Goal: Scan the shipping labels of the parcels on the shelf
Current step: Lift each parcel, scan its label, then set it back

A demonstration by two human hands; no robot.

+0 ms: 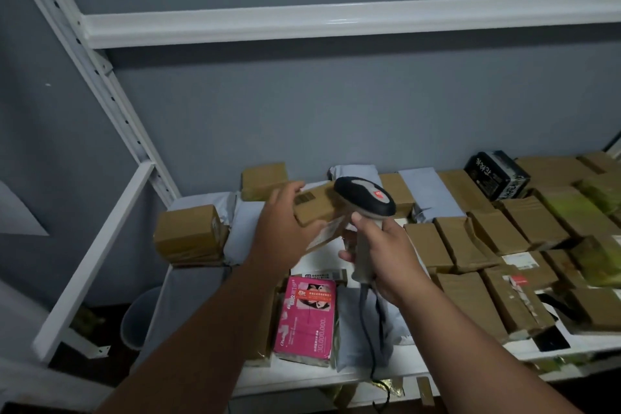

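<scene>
My left hand [280, 223] holds a small brown cardboard parcel [317, 208] tilted above the shelf, its white shipping label [327, 232] on the lower side facing the scanner. My right hand [383, 254] grips the grey handle of a barcode scanner [366, 200], whose dark head with a red button sits right beside the parcel. The scanner's cable [369, 323] hangs down past the shelf's front edge. Several brown parcels [460, 242] lie in rows on the white shelf [302, 376].
A pink packet [307, 319] and grey poly mailers [361, 329] lie at the shelf front. A black box [495, 176] stands at the back right. A white upper shelf beam [336, 25] runs overhead, a slotted upright [97, 67] at left, a grey bin [141, 317] on the floor.
</scene>
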